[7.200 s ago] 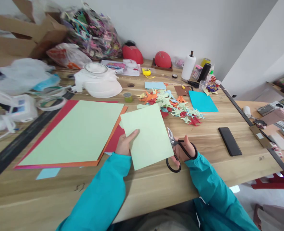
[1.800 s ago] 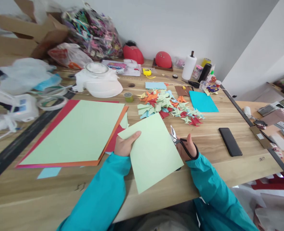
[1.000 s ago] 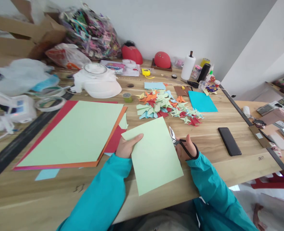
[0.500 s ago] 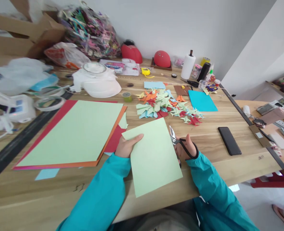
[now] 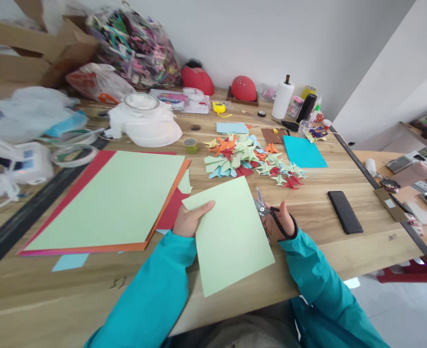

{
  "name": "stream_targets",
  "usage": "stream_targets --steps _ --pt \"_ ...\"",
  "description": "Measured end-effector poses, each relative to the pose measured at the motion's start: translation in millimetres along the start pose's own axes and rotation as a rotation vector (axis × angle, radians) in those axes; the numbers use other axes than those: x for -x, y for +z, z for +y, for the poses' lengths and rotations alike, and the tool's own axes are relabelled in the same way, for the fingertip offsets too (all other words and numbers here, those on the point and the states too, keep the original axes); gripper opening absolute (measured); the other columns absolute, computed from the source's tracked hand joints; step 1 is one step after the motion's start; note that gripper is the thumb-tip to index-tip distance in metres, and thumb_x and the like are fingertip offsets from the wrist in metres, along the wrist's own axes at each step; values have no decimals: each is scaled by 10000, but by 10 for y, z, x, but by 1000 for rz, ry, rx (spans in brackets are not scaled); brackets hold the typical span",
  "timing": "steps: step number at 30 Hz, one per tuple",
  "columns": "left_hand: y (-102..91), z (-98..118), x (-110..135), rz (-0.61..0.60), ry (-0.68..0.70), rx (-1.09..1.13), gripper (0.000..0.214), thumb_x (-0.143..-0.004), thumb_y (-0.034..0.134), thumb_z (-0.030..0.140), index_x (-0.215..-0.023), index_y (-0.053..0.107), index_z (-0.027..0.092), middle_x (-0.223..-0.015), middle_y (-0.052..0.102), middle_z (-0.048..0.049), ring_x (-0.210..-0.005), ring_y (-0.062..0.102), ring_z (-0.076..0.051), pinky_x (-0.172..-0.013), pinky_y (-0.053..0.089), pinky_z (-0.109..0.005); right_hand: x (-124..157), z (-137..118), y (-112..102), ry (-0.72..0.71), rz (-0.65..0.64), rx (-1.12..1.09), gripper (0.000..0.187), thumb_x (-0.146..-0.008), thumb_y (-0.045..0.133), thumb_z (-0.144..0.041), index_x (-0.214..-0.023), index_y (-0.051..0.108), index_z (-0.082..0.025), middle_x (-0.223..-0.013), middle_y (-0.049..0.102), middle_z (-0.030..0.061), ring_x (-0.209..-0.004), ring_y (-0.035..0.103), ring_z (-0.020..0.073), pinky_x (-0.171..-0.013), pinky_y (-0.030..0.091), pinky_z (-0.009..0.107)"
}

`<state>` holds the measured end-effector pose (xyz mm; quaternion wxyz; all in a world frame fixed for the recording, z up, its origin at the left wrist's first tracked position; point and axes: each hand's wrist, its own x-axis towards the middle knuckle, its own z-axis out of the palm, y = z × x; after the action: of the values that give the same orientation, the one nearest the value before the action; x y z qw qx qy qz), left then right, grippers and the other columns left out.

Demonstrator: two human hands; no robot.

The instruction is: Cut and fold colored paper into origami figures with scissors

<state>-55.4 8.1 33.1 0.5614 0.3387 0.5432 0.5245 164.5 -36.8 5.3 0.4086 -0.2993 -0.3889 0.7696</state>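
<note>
Pale-green sheet (image 5: 233, 237) pinched in left fingers (image 5: 203, 209); right fingers (image 5: 284, 212) curled round scissors (image 5: 262, 209) at sheet's edge. Likely step: lining up sheet; next move calls for steady grip.

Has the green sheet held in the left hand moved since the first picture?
Yes. Against the black phone, the held green sheet has shifted toward the table's near edge.

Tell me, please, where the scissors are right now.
In the head view, the scissors are right of centre, in the right hand, their blades by the right edge of the pale green sheet in the left hand.
</note>
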Motion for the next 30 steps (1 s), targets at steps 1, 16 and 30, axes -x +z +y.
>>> stream_targets --steps 1,16,30 --pt "8 -8 7 -11 -6 14 399 -426 856 343 -728 691 143 -867 742 -103 -947 662 -350 -812 575 -397 1 4 -2 21 8 -5 1021 -699 16 -861 -1425 217 -172 -839 669 110 -473 579 154 -330 405 232" --pt "-6 -73 -30 -1 -11 -42 431 -440 848 390 -749 692 132 -887 739 -116 -951 662 -349 -823 570 -392 -3 -31 -7 -48 4 -6 1020 -678 167 -891 -1423 263 -201 -771 675 73 -383 533 132 -335 388 231" --pt "48 -255 -9 -70 -82 105 678 -426 872 331 -1032 658 114 -931 730 -128 -953 662 -341 -833 561 -431 31 -27 -15 28 16 -170 873 -762 216 -820 -1380 335 -215 -897 671 93 -570 613 162 -429 446 243"
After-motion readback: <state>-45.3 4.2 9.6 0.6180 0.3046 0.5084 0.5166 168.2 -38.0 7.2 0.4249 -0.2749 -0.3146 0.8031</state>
